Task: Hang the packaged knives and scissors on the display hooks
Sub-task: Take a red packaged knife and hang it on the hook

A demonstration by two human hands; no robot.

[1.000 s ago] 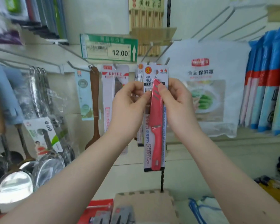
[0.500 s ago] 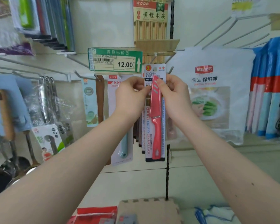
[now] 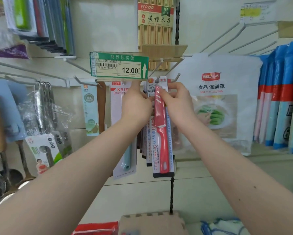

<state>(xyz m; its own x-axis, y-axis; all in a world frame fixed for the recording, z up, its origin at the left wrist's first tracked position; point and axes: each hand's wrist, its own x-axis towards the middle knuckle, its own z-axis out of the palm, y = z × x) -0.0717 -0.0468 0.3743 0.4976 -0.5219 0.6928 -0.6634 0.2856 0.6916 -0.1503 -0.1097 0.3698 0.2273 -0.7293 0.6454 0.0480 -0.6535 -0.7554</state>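
Observation:
A packaged red fruit knife [image 3: 161,133] on a white card hangs in front of me, its punched top hole at the tip of a white display hook [image 3: 158,80]. My left hand [image 3: 136,103] pinches the card's upper left edge. My right hand [image 3: 177,101] pinches its upper right edge beside the blade cover. Several similar knife packs hang behind it on the same hook. To the left hangs a white "KNIFE" pack with a pale blue knife [image 3: 125,133].
A green price tag reading 12.00 [image 3: 119,65] sits just above the hooks. An empty hook [image 3: 177,77] is to the right, before a white food-cover bag [image 3: 218,102]. Ladles and spatulas [image 3: 40,116] hang at left, blue packs [image 3: 284,99] at right, chopsticks [image 3: 155,31] above.
Both hands have lifted the red knife pack up and toward the wall, bringing its top hole up to the hook tip. The view has moved closer to the display.

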